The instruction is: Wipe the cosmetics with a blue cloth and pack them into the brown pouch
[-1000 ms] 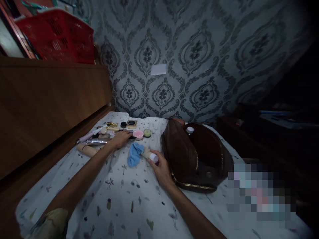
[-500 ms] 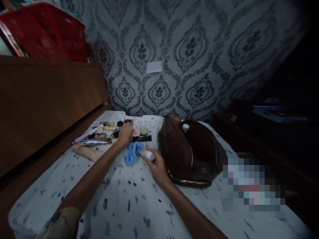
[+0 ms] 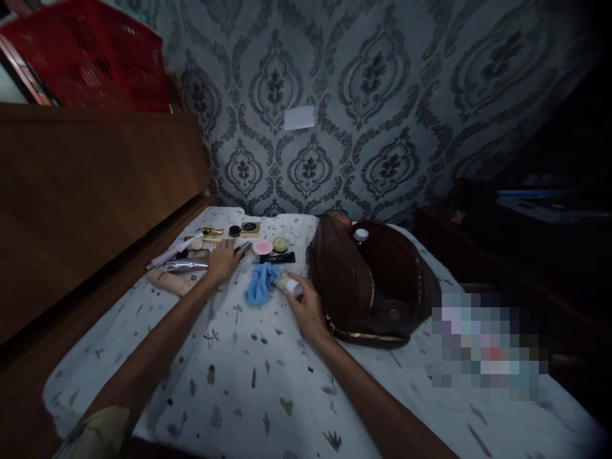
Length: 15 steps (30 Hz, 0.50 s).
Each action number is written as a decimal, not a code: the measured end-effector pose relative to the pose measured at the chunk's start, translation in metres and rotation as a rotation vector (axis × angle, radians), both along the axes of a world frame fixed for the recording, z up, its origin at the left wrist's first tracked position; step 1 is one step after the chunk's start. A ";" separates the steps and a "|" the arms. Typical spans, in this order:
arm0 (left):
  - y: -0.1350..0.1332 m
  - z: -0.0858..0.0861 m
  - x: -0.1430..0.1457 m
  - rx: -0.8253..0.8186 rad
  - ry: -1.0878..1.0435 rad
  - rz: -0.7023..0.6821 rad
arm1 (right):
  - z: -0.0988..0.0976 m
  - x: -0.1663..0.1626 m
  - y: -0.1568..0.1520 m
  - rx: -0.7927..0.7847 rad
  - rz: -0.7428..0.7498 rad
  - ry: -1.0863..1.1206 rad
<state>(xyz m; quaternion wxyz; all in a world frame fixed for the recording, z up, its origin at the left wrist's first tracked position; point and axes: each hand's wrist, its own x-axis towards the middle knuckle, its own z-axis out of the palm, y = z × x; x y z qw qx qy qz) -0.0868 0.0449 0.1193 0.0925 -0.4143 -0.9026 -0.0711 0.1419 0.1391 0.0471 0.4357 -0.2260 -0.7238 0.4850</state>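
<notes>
The head view looks forward and down over the printed sheet [image 3: 234, 370] toward patterned wallpaper [image 3: 329, 83].

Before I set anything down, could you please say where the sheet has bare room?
The sheet is bare between the forearms, nearer than the blue cloth. Cosmetics crowd the left hand; the brown bag borders the right hand.

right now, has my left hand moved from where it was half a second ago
Yes, to the left: your left hand is now clear of the round pink container, which it partly covered then.
</notes>
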 end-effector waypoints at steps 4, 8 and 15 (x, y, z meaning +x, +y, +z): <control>0.000 -0.004 0.011 -0.082 -0.045 -0.033 | 0.001 0.001 0.000 0.012 -0.001 -0.002; -0.022 0.005 0.022 -0.118 -0.063 -0.135 | 0.002 0.002 -0.001 0.025 0.004 0.004; -0.037 0.022 0.016 -0.027 -0.171 -0.254 | 0.002 0.001 -0.001 0.043 0.004 -0.001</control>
